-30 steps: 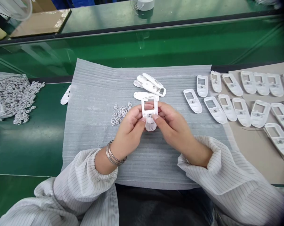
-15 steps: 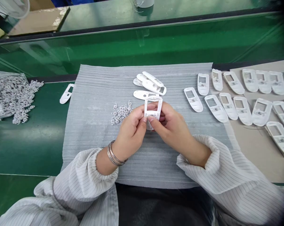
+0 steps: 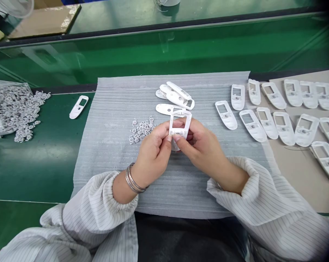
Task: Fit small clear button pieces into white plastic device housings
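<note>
In the head view, the left hand [image 3: 153, 147] and right hand [image 3: 201, 145] both pinch the lower end of one white windowed housing [image 3: 180, 125], held just above the middle of the foam sheet [image 3: 112, 153]. With so narrow a grip, it could twist loose and scatter the small rings [image 3: 141, 130] lying just left.

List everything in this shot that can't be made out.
Head view:
- Lower end of the white shell: covered by fingers of the left hand and right hand. Any small part pressed there is hidden.
- Small ring parts on the foam sheet: too small to tell their shape.
- Bag of parts: cut off by the left edge.
- Rows of shells: run past the right edge.
</note>
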`<state>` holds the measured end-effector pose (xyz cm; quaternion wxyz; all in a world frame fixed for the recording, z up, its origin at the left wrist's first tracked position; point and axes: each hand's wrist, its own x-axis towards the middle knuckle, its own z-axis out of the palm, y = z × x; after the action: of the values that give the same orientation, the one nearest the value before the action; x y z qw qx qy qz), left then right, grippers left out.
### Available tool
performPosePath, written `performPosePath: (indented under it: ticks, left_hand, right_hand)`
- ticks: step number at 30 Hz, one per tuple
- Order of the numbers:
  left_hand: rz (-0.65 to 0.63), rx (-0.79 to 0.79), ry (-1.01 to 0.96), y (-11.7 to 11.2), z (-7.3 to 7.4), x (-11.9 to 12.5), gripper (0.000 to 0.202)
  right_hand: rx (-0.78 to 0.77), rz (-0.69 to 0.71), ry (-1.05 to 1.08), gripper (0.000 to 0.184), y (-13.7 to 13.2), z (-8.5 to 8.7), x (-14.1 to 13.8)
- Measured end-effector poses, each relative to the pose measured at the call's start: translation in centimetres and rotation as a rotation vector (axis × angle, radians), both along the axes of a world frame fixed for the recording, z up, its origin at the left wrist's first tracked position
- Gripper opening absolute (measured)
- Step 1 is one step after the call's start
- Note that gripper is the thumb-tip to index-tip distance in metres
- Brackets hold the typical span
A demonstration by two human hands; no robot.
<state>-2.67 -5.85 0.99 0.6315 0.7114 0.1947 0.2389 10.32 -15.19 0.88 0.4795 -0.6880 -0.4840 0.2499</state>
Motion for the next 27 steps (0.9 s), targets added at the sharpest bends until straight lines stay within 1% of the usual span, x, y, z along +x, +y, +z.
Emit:
performPosePath:
  ticks: [3,5,8,10,12,15,18,20,23,25,27]
  left_hand:
    - [0.023,0.033,0.009,-0.1,0.0,0.1,0.032]
    - [0.043,0.084,0.003,-0.2,-0.1,0.2,0.03]
    - [0.083,0.208,-0.022,-0.3,-0.3,0.2,0.029]
    - [0.113,0.24,-0.033,-0.3,-0.5,0.1,0.029]
    - [0.137,0.175,-0.031,-0.2,-0.8,0.0,0.03]
    - [0.139,0.004,-0.026,0.2,-1.2,-0.1,0.033]
    - [0.157,-0.038,-0.005,0.7,-1.4,0.0,0.035]
    - [0.195,-0.032,-0.008,0.9,-1.3,0.1,0.041]
    - [0.228,-0.042,-0.001,1.0,-0.9,0.2,0.043]
    - [0.239,-0.043,0.039,1.1,-0.6,0.2,0.04]
    - [0.24,-0.047,0.074,1.2,-0.5,0.1,0.038]
  right_hand:
    - [-0.015,-0.017,0.017,0.018,0.1,-0.1,-0.2]
    - [-0.023,-0.026,0.031,0.017,0.2,-0.2,-0.4]
    - [-0.03,-0.027,0.041,0.02,0.4,-0.4,-0.5]
    - [-0.001,-0.002,0.018,0.025,0.4,-0.6,-0.6]
    - [0.087,0.033,-0.041,0.029,0.5,-0.8,-0.5]
    - [0.216,0.041,-0.165,0.031,0.8,-1.2,0.1]
    - [0.231,-0.016,-0.236,0.027,1.2,-1.0,1.4]
    - [0.182,-0.08,-0.261,0.023,1.2,-0.1,2.7]
    - [0.017,-0.158,-0.284,0.016,-0.1,2.1,4.5]
    - [-0.106,-0.175,-0.315,0.024,-2.1,3.5,5.1]
    - [-0.244,-0.224,-0.372,0.033,-4.8,4.3,5.4]
